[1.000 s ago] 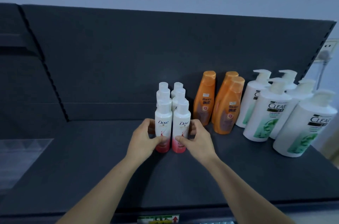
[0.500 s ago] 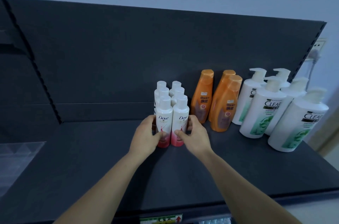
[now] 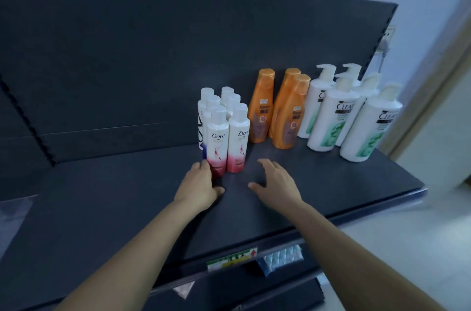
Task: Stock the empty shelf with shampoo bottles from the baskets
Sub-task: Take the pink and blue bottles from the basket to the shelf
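Observation:
On the dark shelf point(image 3: 127, 196) stand several white Dove bottles with pink bases in two rows; the front pair are the left one point(image 3: 216, 142) and the right one point(image 3: 238, 140). My left hand point(image 3: 200, 187) hovers just in front of the left front bottle, fingertips close to its base, holding nothing. Over the shelf to the right of the pair, my right hand point(image 3: 276, 184) is spread with relaxed fingers, apart from the bottles. Three orange bottles point(image 3: 262, 109) and several white Clear pump bottles point(image 3: 334, 117) stand further right.
The shelf's left half is bare board, with a dark back panel point(image 3: 153, 56) behind. A price label strip point(image 3: 232, 257) runs along the front edge. A pale wall and a wall socket point(image 3: 388, 38) lie to the right. No basket is in view.
Both hands have let go of the front two Dove bottles and drawn back toward me. The camera has tilted and shifted left.

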{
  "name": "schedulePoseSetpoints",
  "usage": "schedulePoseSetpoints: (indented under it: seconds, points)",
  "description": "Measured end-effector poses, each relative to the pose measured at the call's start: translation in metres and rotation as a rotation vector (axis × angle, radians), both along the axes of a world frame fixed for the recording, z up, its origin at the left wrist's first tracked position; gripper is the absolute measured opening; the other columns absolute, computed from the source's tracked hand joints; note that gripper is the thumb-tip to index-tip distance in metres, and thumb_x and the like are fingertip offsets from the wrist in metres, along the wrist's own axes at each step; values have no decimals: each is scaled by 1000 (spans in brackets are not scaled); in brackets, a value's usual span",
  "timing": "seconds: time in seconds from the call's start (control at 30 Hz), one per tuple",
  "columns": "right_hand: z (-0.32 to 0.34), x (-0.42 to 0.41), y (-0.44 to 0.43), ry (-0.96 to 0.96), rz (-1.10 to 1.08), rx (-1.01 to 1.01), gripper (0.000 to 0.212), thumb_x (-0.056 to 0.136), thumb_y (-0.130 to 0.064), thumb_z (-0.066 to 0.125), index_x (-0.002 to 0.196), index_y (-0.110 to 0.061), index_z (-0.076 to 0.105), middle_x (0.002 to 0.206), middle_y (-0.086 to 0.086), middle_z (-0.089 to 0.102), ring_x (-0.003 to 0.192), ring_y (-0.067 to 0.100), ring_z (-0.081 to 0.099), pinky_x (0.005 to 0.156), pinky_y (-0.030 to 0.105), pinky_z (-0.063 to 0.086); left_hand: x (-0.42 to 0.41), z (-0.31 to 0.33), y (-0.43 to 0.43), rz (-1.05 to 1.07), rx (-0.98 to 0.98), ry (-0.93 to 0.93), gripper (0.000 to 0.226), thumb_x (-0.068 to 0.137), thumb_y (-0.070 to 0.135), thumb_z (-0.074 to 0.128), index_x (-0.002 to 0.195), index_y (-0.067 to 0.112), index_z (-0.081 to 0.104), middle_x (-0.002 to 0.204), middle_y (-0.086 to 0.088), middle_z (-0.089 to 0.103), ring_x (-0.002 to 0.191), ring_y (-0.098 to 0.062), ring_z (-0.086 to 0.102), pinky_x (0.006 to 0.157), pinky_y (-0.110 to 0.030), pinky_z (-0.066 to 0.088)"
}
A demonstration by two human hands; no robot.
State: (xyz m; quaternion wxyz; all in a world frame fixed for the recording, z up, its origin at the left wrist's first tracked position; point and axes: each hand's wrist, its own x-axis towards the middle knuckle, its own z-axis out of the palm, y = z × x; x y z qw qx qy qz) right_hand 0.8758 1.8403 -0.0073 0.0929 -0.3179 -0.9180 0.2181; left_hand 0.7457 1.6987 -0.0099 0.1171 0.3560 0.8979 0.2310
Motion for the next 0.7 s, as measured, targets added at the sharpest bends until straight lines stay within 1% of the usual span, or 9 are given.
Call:
schedulePoseSetpoints:
  seconds: [0.13, 0.27, 0.4, 0.47, 0.53, 0.57, 0.7]
  points:
    - [-3, 37, -8, -58, -69, 68, 59, 93, -35, 61, 145, -18, 38, 140, 4, 47, 133, 25, 41, 103, 38, 41, 16, -3, -2, -72, -88, 64, 61, 82, 43, 70, 124, 5, 47, 123, -11, 48, 119, -30, 48, 97, -36, 42]
    - [1, 81, -13, -83, -153, 100, 56, 94, -36, 59, 144, -18, 40, 138, 5, 47, 132, 25, 41, 103, 38, 41, 44, 4, 4, -200, -58, 138, 55, 83, 42, 68, 120, 6, 49, 123, -10, 49, 120, -28, 45, 97, -35, 41]
    - [5, 135, -16, -74, -267, 131, 55, 93, -34, 59, 143, -18, 42, 140, 5, 47, 134, 26, 40, 105, 35, 36, 88, 11, 23, -381, -4, 198, 64, 88, 39, 65, 137, 7, 39, 137, -10, 41, 131, -27, 36, 105, -37, 37]
    - [3, 159, -17, -98, -314, 141, 55, 94, -34, 58, 143, -18, 41, 141, 5, 47, 133, 26, 41, 106, 35, 36, 111, 14, 31, -466, 42, 231, 68, 89, 37, 64, 141, 5, 35, 142, -10, 38, 134, -25, 33, 107, -34, 34]
    - [4, 203, -20, -133, -392, 130, 54, 94, -34, 57, 144, -18, 41, 141, 5, 48, 133, 26, 42, 106, 36, 37, 150, 14, 45, -574, 62, 269, 70, 89, 35, 64, 144, 5, 32, 143, -10, 37, 136, -24, 31, 110, -31, 29]
    - [2, 212, -21, -148, -396, 127, 54, 94, -33, 57, 143, -18, 41, 140, 5, 48, 132, 26, 43, 105, 36, 38, 157, 12, 47, -594, 65, 295, 69, 90, 35, 64, 143, 5, 33, 143, -10, 37, 136, -24, 31, 111, -31, 28]
    - [-6, 290, -35, -237, -522, 107, 53, 94, -36, 57, 141, -17, 41, 139, 6, 48, 129, 27, 44, 104, 37, 41, 222, -2, 58, -752, 37, 400, 64, 90, 37, 61, 141, 8, 35, 140, -8, 40, 133, -24, 33, 112, -31, 27]
